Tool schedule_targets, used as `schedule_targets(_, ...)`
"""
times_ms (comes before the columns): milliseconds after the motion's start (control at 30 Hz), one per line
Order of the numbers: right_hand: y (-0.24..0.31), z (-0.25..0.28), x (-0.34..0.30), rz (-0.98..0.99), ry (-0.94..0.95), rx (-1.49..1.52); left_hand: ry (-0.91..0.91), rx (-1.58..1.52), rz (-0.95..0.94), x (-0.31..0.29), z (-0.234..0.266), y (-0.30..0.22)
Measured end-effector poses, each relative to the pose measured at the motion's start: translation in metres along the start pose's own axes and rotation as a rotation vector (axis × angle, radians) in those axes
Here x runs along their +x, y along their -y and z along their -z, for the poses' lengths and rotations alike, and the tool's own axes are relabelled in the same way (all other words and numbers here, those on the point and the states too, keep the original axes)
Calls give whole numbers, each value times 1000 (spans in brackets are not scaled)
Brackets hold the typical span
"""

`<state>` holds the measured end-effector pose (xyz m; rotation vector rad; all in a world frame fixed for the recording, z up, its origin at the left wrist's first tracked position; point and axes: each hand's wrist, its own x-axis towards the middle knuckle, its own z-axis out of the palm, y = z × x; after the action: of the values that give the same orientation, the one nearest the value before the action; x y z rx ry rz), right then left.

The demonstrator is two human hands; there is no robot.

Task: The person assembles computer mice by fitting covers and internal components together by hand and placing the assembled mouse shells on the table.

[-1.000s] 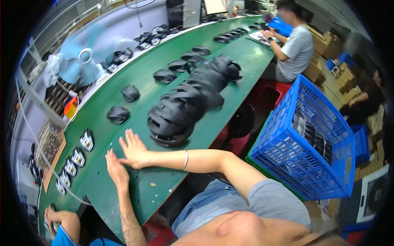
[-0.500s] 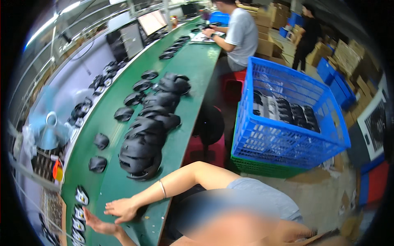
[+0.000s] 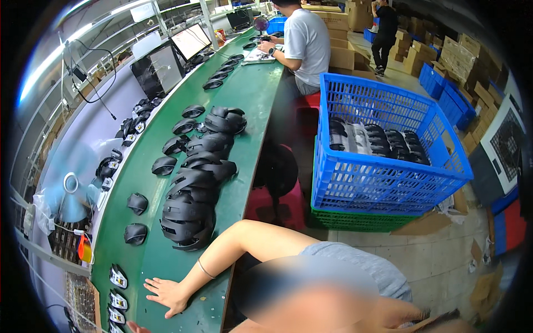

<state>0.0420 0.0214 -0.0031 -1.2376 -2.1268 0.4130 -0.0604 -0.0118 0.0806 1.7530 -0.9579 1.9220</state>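
Observation:
My right hand lies palm down on the green tabletop, fingers spread, with a thin bracelet on the wrist. It holds nothing. Only the fingers of my left hand show at the lower edge, stretched out with nothing visible in them; the rest is out of frame. Near the left hand, several small black parts with white faces stand in a row along the table's far side. Beyond my right hand is an overlapping row of black curved plastic shells. Two single black shells lie left of that row.
A blue crate holding rows of black parts stands on a green crate, right of the table. A co-worker sits farther along the table; another person stands behind. A blue fan is at the left, a stool beneath the table's edge.
My left hand has moved down, mostly out of view. My right hand still rests on the table, its fingers spread wider. The whole view has shifted a little.

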Motion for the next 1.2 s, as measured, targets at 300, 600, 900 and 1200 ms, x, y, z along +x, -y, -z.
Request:
schedule_targets(300, 28, -66, 9, 163, -152, -167, -360, 888, 646, -34, -52, -33)
schedule_targets(600, 63, 71, -186, 315, -104, 21, -341, 1063, 663, -57, -26, -55)
schedule_targets(900, 78, 46, -150, 458, -44, 195, -342, 1226, 674, -76, -10, -70)
schedule_targets(1200, 111, -76, 71, 513, -8, 427, -290, 1369, 777, -64, -38, -88)
